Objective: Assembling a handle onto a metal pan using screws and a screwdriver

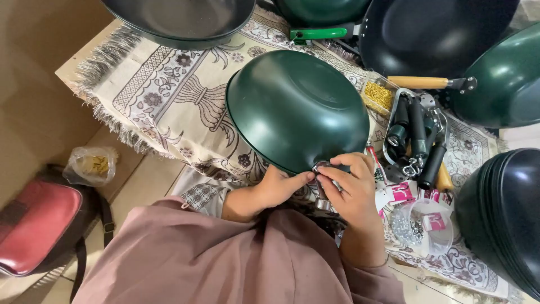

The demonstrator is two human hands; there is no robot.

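Green wok [297,107] upside down, metal bracket [322,194] seemingly pointing toward wearer, fingers [337,179] pinching.

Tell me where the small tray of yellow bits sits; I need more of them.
In the head view, the clear tray of yellow bits lies on the patterned cloth, right of the upturned green wok, under the wooden handle, beside the tray of black handles.

Both hands, left hand [278,186] and right hand [351,188], pinch a metal bracket [322,167] at the upturned green wok's [295,107] rim.
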